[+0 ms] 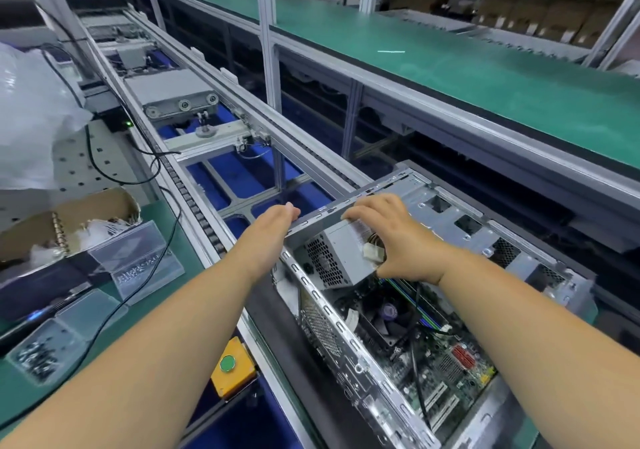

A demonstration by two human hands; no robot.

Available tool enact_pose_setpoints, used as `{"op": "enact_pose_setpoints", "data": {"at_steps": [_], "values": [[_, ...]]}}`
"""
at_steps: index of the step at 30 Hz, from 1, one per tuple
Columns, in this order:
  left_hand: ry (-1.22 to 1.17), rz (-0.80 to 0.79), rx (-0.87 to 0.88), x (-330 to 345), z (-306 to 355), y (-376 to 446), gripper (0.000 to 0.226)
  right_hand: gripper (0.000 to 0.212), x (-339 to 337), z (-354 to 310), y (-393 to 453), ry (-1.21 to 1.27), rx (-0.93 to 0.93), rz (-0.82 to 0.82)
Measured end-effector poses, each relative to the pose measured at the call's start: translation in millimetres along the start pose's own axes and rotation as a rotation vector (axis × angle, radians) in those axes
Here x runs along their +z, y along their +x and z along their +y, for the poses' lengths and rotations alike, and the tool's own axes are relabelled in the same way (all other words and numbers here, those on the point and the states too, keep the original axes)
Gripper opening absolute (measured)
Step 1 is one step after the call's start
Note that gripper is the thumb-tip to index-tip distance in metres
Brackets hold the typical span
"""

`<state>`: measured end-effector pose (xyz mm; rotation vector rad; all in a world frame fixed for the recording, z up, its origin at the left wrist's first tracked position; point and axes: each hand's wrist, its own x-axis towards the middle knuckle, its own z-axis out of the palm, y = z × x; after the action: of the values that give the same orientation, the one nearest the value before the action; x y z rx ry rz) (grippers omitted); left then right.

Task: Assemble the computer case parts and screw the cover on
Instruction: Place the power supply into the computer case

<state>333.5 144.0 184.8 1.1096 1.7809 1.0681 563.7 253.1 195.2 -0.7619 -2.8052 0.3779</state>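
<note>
An open metal computer case [349, 337] lies on its side on the conveyor, its motherboard [450, 355] and cables showing inside. A grey power supply [337, 258] with a perforated grille sits tilted in the case's far left corner. My right hand [394, 237] grips the power supply from above, fingers over its top edge and thumb by a white connector [372, 253]. My left hand [277, 221] rests with straight fingers against the outer far corner of the case frame. No cover is in view.
A yellow box with a green button [230, 367] sits at the bench edge. Left are clear trays of screws [38, 362], a cardboard box [69, 220], black cables and a plastic bag. A green shelf [450, 67] runs behind the conveyor rails.
</note>
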Motion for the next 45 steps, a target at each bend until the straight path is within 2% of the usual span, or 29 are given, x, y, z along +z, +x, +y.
{"op": "enact_pose_setpoints", "data": {"at_steps": [6,11,19,27,32,34,37,45], "values": [[0.021,0.003,0.005,0.7,-0.1,1.7,0.048,0.089,2.8,0.9,-1.9,-0.043,-0.026,-0.09],[0.009,0.016,-0.017,0.8,-2.9,7.1,0.048,0.091,11.8,-6.6,6.8,0.013,0.064,-0.087],[0.062,0.029,-0.001,-1.9,-3.0,8.2,0.047,0.087,17.3,-15.7,28.6,-0.067,0.018,-0.161],[0.127,0.043,0.007,-1.3,-4.7,10.9,0.034,0.084,15.1,-14.4,39.5,-0.101,0.038,-0.203],[0.1,0.041,0.056,2.6,-8.9,16.7,0.038,0.094,14.7,-11.5,36.9,-0.073,0.049,-0.204],[0.132,0.051,0.071,5.3,-12.8,20.5,0.046,0.085,17.7,-7.6,27.9,-0.001,0.055,-0.135],[0.207,0.072,0.075,9.4,-16.0,24.7,0.055,0.054,17.5,-4.2,18.6,0.072,0.1,-0.011],[0.362,0.16,0.063,18.7,-17.9,31.0,0.051,0.052,15.6,-7.2,14.1,0.127,0.115,0.0]]}}
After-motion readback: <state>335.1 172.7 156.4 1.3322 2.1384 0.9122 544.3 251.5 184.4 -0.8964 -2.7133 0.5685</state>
